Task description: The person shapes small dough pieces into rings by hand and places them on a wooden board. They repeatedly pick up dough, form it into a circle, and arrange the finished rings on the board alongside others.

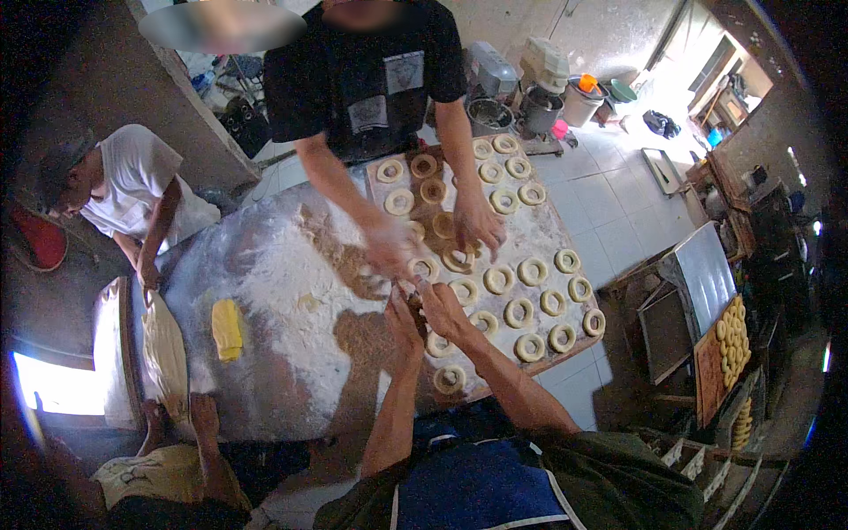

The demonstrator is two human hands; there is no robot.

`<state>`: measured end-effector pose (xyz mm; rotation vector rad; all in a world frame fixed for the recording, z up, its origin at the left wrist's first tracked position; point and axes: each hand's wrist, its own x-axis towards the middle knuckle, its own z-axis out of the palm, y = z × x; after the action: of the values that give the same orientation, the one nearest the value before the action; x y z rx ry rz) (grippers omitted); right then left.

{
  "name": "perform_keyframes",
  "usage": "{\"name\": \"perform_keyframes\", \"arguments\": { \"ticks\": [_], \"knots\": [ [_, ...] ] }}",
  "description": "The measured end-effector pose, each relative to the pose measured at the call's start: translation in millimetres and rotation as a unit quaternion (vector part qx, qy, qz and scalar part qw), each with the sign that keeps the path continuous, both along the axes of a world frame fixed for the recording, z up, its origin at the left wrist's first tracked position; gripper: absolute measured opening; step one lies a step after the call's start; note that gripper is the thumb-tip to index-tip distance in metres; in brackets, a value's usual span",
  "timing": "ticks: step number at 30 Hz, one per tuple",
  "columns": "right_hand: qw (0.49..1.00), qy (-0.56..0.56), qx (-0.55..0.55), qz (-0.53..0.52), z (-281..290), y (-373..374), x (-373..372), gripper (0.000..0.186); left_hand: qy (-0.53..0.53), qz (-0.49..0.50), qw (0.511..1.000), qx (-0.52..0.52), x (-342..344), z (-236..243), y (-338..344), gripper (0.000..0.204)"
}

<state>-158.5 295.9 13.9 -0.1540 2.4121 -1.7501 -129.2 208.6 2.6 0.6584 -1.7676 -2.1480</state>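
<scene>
My left hand (405,316) and my right hand (444,311) are close together at the left edge of a floured board (548,231). Both have their fingers curled in; whatever lies between them is too small and hidden to make out. Rings of raw dough (518,313) stand in rough rows on the board, just right of my hands. Across from me a co-worker in a black T-shirt reaches in. One of that person's hands (479,226) is over the dough rings, and the other (395,247), blurred by motion, is just beyond my fingertips.
White flour (296,274) covers much of the metal table (221,406). A yellow block (227,329) lies left of it. Two people at the far left handle a long strip of dough (165,349). Mixers (543,66) stand behind; a tray of dough rings (709,375) leans at right.
</scene>
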Motion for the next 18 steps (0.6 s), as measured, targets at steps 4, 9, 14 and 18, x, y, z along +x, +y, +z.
{"name": "perform_keyframes", "arguments": {
  "ticks": [4,9,14,18],
  "knots": [
    [0.996,-0.061,-0.068,-0.021,11,37,-11,0.063,-0.006,0.035,0.996,0.083,-14,-9,28,0.037],
    [0.997,-0.045,0.048,0.041,26,77,-32,0.062,0.006,-0.003,0.995,-0.098,-24,-26,59,0.033],
    [0.991,-0.118,-0.044,-0.033,32,119,-52,0.053,0.011,-0.033,0.98,0.198,-62,-36,87,0.034],
    [0.994,0.105,-0.032,0.027,22,159,-85,0.035,0.035,-0.081,0.996,0.023,-109,-23,115,0.032]
  ]
}}
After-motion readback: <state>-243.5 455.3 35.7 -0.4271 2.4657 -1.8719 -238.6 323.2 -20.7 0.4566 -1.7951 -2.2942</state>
